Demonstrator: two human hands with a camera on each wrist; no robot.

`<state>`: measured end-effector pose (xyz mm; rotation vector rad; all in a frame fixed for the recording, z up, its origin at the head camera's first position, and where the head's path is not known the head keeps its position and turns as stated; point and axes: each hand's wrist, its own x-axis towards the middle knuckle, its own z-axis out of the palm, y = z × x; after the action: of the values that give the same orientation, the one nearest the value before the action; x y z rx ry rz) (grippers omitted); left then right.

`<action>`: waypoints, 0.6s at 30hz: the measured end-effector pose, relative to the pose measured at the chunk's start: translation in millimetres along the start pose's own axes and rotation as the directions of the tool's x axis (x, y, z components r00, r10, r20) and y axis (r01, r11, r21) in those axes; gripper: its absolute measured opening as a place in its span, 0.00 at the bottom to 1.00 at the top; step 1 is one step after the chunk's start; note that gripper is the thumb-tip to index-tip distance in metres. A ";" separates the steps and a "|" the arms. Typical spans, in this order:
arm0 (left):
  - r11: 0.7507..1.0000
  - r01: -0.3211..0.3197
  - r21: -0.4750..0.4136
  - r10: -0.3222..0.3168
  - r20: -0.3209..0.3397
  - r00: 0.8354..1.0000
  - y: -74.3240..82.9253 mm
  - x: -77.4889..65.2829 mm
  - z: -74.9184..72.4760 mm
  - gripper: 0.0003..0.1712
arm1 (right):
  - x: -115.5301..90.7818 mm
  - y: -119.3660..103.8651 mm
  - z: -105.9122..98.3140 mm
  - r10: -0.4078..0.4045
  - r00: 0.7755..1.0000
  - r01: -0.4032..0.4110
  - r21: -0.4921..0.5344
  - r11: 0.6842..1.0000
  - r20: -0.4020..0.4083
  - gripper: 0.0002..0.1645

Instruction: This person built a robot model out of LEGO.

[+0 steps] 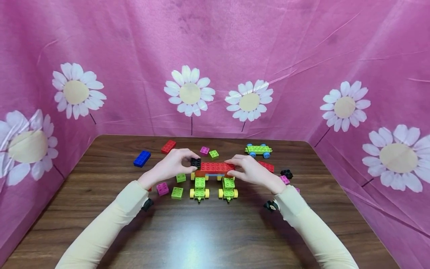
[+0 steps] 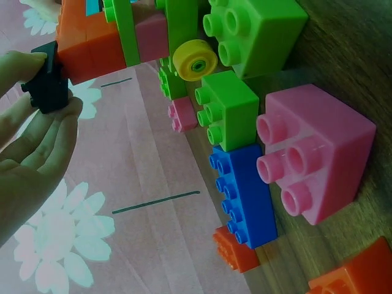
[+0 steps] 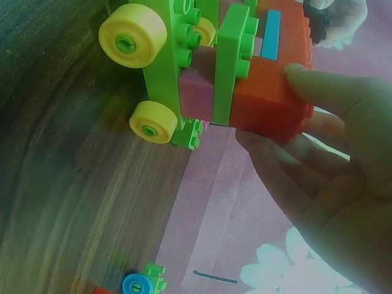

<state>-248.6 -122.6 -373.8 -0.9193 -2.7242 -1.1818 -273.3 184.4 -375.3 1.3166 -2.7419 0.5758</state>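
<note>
1 black brick (image 1: 196, 163) pinched by L hand (image 1: 173, 164) on my head cam, at L end of red bricks (image 1: 215, 167) stacked over green cars (image 1: 199, 184); R hand (image 1: 251, 170) grips red bricks' R end. L wrist cam: same pinch, can't tell if attached; blue brick (image 2: 248, 196) on table (image 2: 343, 61). R wrist cam: I see R hand holding red bricks' end.

The table (image 1: 195, 235) spreads beneath the block model (image 1: 212, 167). At the model's left end is the left hand (image 1: 169, 164) with a held brick (image 1: 196, 163); at its right end, the right hand (image 1: 250, 170). Behind it lies a pair of bricks (image 1: 204, 150); behind and to its right, a wheeled base (image 1: 258, 150). Loose bricks (image 1: 177, 192) lie to its left, scattered bricks (image 1: 286, 173) to its right.
</note>
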 end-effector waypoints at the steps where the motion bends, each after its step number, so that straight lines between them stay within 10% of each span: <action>1: 1.000 0.000 0.005 0.000 -0.005 1.000 -0.1 -0.3 0.6 0.17 | 0.0 -0.2 0.2 0.001 1.000 -0.001 -0.001 1.000 -0.002 0.23; 18: 0.998 0.011 0.069 -0.007 -0.048 0.999 1.4 -1.5 7.5 0.17 | 0.3 0.1 2.1 0.008 1.000 -0.008 -0.006 1.000 -0.005 0.23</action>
<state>-245.2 -117.5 -378.6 -0.8605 -2.7155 -1.0891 -273.3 183.6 -377.2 1.3015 -2.7438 0.5697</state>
